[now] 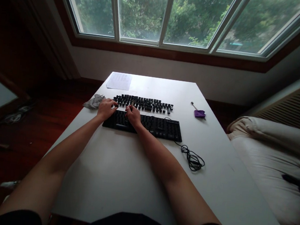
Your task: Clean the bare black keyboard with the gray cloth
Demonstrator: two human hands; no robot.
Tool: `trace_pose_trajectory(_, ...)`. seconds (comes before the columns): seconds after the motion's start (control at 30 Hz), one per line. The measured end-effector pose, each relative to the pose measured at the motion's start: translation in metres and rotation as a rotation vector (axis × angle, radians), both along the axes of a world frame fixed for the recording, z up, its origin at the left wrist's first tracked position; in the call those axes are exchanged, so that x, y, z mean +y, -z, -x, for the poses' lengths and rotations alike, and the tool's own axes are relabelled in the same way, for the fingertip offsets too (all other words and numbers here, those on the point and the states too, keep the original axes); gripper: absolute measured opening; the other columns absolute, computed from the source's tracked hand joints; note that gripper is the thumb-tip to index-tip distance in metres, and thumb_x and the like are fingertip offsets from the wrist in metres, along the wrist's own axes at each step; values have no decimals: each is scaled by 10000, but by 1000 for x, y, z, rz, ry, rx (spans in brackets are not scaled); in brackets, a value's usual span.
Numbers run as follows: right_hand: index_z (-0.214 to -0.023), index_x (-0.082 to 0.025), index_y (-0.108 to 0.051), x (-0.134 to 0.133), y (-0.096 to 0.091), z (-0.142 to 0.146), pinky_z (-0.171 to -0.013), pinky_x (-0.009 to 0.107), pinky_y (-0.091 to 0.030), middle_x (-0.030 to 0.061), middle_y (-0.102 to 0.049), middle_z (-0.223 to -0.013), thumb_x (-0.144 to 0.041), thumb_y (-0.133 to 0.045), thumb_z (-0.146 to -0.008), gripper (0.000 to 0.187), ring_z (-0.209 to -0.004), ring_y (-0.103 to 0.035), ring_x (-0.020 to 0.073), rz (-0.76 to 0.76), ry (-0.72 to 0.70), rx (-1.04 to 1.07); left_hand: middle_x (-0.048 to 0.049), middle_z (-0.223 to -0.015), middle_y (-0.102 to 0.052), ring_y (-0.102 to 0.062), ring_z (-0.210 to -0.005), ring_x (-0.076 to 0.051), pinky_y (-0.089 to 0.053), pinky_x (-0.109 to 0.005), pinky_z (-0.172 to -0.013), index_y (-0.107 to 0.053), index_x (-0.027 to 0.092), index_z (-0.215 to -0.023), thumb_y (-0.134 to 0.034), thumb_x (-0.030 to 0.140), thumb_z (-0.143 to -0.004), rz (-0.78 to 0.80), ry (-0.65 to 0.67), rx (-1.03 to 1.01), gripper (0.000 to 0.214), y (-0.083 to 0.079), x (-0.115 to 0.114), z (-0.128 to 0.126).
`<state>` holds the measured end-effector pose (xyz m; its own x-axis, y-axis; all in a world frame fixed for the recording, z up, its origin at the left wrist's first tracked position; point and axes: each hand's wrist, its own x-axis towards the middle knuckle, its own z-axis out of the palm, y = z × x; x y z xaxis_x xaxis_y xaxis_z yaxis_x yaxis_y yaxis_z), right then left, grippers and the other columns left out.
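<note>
A black keyboard [160, 128] lies on the white table, with rows of loose black keycaps [145, 103] spread just behind it. Above the keyboard's left end, my left hand [106, 109] pinches what looks like a small black keycap [116, 105] between thumb and fingers. My right hand [133, 116] is closed over the keyboard's upper edge, right of the left hand. A thin object seems to stick up from its fingers, too small to make out. Beside my left hand lies a crumpled grey cloth [94, 101].
The keyboard's coiled black cable [193, 160] lies on the white table [110, 180] at right. Farther back are a purple cloth [199, 113] and a small brush [194, 105]. A sheet of paper [119, 81] lies at the far left. A pale sofa [257, 166] stands at right.
</note>
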<state>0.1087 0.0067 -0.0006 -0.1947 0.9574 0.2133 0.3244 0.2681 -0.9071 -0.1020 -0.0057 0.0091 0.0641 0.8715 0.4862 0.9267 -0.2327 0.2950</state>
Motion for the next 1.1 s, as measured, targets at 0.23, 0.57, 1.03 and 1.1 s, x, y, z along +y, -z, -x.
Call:
trace_pose_trajectory(0.23,-875,-209,-675,2,1,0,-701,256,-420,-19,-661,-603,-407,-492,-999,297,-684,-665,168,-11,-7,14,-121,-1099,-659,-477,-1138,-358,-383,-505,-969,-788,238,-1016,-695,345,-839,67,-127,112,227,4,29,6)
trace_pose_trajectory(0.57,-889,-211,-677,4,6,1,-700,255,-415,-31,-663,-614,-412,-505,-998,286,-691,-658,162,-7,-5,9,-109,-1141,-606,-425,-1176,-377,-368,-514,-984,-792,293,-1045,-706,431,-801,238,-232,115,293,10,44,19)
trace_pose_trajectory(1.03,-837,-211,-629,0,0,-3,-687,264,-459,-21,-636,-596,-467,-486,-983,327,-654,-635,167,45,-11,143,-86,-1053,-576,-457,-1067,-307,-388,-471,-1000,-778,282,-1048,-735,363,-760,225,-204,-9,302,12,39,28)
trace_pose_trajectory(1.1,-834,-212,-623,-5,-2,-9,-670,257,-457,-23,-632,-596,-479,-492,-978,331,-633,-625,160,28,-24,155,-86,-1035,-590,-476,-1055,-303,-392,-473,-1005,-781,270,-1028,-710,344,-787,183,-191,-34,261,10,31,24)
